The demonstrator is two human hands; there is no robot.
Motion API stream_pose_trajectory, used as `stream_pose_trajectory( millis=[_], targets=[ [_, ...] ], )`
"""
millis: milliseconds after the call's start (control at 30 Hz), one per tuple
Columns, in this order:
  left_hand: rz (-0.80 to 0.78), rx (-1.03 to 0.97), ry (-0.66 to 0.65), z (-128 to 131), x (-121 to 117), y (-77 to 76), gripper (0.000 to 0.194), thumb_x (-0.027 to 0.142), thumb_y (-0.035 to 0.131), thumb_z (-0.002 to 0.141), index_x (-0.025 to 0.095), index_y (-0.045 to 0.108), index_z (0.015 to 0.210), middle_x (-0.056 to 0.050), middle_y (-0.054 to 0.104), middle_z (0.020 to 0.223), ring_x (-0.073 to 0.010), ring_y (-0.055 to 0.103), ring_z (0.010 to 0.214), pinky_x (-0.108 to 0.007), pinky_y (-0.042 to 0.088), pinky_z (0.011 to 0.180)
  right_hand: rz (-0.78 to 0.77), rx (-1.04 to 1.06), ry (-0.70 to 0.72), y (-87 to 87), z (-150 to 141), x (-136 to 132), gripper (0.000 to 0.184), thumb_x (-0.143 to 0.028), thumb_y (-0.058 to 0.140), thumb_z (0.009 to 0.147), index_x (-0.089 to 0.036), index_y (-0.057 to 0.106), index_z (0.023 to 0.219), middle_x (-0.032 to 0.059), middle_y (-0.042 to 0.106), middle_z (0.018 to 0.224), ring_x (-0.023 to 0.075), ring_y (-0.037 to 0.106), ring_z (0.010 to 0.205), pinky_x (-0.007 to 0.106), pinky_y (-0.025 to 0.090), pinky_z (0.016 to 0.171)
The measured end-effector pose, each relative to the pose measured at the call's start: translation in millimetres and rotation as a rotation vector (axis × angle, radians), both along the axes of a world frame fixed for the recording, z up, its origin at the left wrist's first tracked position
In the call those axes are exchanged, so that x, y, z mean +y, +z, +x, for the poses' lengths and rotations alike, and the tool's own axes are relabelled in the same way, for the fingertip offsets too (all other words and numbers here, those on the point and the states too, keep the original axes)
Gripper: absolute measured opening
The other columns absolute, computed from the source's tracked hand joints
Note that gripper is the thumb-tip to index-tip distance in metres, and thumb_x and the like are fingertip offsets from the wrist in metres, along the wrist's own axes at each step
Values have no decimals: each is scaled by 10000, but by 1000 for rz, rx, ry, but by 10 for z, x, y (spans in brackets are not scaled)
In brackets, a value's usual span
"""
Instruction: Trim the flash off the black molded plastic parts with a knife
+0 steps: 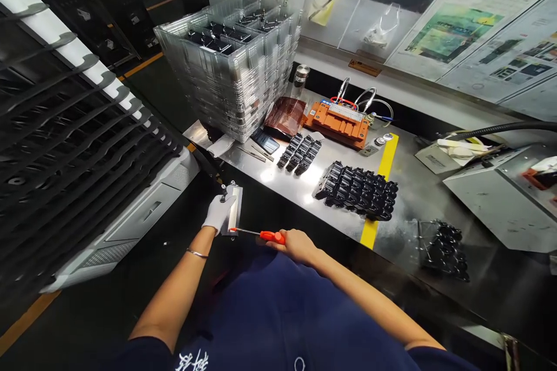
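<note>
Holding the flat grey part (235, 208), which has one long pale strip, your gloved left hand (218, 212) is outside the table's (250, 169) near edge, toward its left end; your right hand (299, 245), apart, grips the red-handled tool (272, 237), tip at the part's lower end.

Illumination is uneven. The bench (270, 175) is bright and shows white glare spots along its near left part; the floor (143, 261) is dim, with little shadow detail. The light source is outside the view. The clear trays (243, 87) return streaked reflections. Wide-angle distortion stretches objects toward the frame edges. The rack (87, 104) at left and the posters (461, 29) at upper right appear soft.
</note>
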State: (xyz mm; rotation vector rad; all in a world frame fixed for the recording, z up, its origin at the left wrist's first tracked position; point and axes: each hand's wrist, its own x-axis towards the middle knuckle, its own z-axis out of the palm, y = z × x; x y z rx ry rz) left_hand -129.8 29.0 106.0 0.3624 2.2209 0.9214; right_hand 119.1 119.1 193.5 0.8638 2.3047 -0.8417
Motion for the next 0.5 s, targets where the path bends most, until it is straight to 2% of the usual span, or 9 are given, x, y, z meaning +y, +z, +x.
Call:
stream_pose_trajectory(
  millis=[100,267,500],
  targets=[
    [41,-36,-68,44,-38,23,385,472,651,697,150,619,907,-87,695,912,-228,638,877,-304,479,761,16,-10,-48,-12,9,25,574,-700,374,848,-188,627,909,92,702,840,251,672,792,268,388,612],
    [112,-104,-182,126,-167,100,464,525,659,681,129,652,922,-91,712,896,-228,647,865,-303,480,777,130,-23,-204,-33,59,125,541,-655,341,888,-189,605,959,92,710,865,262,673,839,281,397,643],
    [86,-99,-286,267,-155,83,505,538,615,713,122,634,998,-109,706,973,-239,647,903,-324,483,804,84,-15,-240,-88,233,210,544,-664,360,874,-190,617,946,89,713,877,252,676,840,280,411,662]
  ],
)
